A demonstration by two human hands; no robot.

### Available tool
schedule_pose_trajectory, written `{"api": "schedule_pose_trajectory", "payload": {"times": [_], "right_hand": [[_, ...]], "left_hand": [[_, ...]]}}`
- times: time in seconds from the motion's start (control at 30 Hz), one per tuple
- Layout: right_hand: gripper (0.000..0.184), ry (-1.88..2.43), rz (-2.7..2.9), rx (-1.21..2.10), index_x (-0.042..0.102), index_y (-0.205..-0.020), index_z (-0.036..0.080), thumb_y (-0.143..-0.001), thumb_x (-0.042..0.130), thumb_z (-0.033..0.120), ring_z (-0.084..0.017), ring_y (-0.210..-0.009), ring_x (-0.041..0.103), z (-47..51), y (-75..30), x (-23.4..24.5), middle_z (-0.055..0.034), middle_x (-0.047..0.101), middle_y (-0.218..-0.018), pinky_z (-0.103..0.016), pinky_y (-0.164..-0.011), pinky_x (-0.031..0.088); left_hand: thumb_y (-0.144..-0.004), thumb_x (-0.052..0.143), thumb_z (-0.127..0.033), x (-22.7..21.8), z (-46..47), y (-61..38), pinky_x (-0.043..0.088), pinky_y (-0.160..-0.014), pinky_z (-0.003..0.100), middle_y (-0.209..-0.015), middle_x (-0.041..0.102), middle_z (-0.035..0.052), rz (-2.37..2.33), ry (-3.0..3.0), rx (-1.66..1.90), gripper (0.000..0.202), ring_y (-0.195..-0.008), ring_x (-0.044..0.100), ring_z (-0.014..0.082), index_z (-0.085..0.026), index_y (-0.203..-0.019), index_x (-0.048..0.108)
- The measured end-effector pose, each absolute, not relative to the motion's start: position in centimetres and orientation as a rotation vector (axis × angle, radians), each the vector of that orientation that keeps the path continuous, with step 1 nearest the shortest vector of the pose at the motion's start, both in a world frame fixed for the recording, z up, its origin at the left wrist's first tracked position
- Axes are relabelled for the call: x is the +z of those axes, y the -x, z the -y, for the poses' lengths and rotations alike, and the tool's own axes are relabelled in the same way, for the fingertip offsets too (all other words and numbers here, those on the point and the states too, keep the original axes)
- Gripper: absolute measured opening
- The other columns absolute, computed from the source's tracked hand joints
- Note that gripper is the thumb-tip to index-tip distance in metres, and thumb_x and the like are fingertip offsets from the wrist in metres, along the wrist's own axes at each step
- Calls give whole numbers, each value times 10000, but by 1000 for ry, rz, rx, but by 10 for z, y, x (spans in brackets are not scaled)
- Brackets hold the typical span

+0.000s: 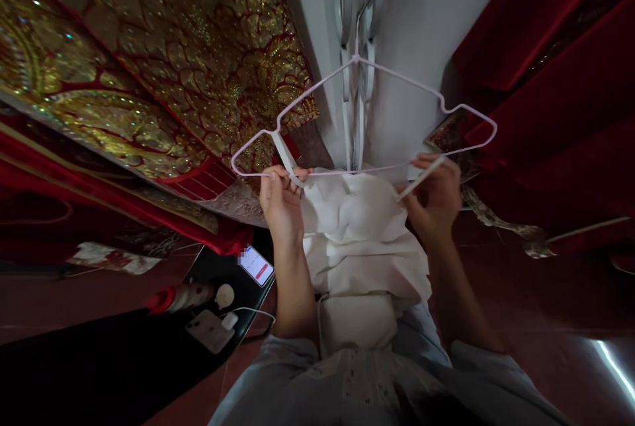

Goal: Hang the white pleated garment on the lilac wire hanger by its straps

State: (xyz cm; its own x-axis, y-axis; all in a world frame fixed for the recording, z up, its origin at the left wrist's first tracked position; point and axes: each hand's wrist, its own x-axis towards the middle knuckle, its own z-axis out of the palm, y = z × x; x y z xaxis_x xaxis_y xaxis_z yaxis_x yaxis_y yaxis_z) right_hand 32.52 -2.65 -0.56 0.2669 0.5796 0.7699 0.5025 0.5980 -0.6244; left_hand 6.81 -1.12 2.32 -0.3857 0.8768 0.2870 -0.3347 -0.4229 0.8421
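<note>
A pale pink wire hanger (317,85) hangs by its hook in front of a white wall corner. A white garment (362,241) droops below its bottom bar. My left hand (280,198) is closed on one white strap of the garment, which loops over the hanger's left shoulder. My right hand (436,194) pinches the other white strap near the hanger's right end. Both forearms reach up from my light blue sleeves.
A red and gold embroidered cloth (163,62) hangs at the left. Dark red velvet fabric (560,82) hangs at the right. Lower left, a black surface (99,360) holds a lit phone (256,265), a white charger with cable (211,330) and a red-capped bottle (181,297).
</note>
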Motion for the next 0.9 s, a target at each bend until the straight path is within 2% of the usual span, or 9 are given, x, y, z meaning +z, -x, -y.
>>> {"api": "schedule_pose_trajectory", "payload": {"times": [0.03,0.17,0.27,0.37,0.47,0.6,0.67,0.77,0.9], "right_hand": [[424,1010,1252,28,766,-1158,302,-853,897,564,-305,-1154,725,23,-337,-7,-83,724,-1165,-483,-900,634],[380,981,965,77,801,-1063,328,-785,967,525,-228,-842,699,2,-388,1,-49,705,-958,-437,-752,613],[370,1019,1071,174,816,-1048,331,-780,970,536,-232,-854,721,-4,-403,30,-58,747,-960,-462,-779,628],[481,1120,1313,358,814,-1019,260,-704,1020,559,-204,-810,710,-1,-396,70,-69,783,-934,-429,-749,614],[470,1211,1512,317,788,-956,240,-706,1019,565,-198,-805,682,4,-382,102,-47,762,-880,-447,-790,607],[279,1142,1610,20,775,-1097,292,-875,902,404,-291,-1082,704,8,-370,109,-84,739,-1097,-551,-996,605],[226,993,1520,-195,774,-1145,285,-923,815,300,-313,-1157,687,13,-362,97,-98,722,-1127,-539,-986,594],[201,931,1473,-216,770,-1176,283,-983,714,269,-232,-932,661,26,-342,67,-82,705,-1070,-438,-815,584],[501,1096,1808,340,661,-1472,335,-976,732,340,-138,-750,584,42,-306,19,-107,650,-1442,-372,-666,604]], "left_hand": [[-904,830,-740,25,12,-68,626,-917,344,-832,778,18,-893,-965,1900,572,-808,787,203,-256,-914,525],[-887,883,-692,28,11,-60,632,-921,322,-792,755,0,-846,-967,1911,551,-753,754,176,-250,-899,554],[-873,914,-659,29,12,-57,631,-926,305,-770,732,-11,-809,-953,1912,539,-746,742,162,-245,-895,570],[-881,898,-674,28,13,-59,629,-912,310,-752,700,-16,-834,-947,1919,542,-740,731,165,-247,-895,565],[-897,858,-705,27,14,-61,620,-886,323,-756,700,-10,-887,-950,1904,549,-744,729,180,-255,-891,545],[-905,846,-703,25,15,-63,577,-818,299,-781,740,8,-898,-951,1907,535,-759,727,186,-250,-884,562],[-930,837,-685,24,16,-64,555,-809,294,-788,752,17,-904,-968,1923,512,-783,725,191,-246,-884,577],[-975,807,-656,23,16,-69,512,-778,284,-797,766,24,-927,-987,1956,473,-794,701,190,-245,-892,589],[-1036,726,-642,20,16,-74,441,-727,295,-796,770,27,-1048,-984,2020,438,-757,650,190,-246,-898,602]]}}
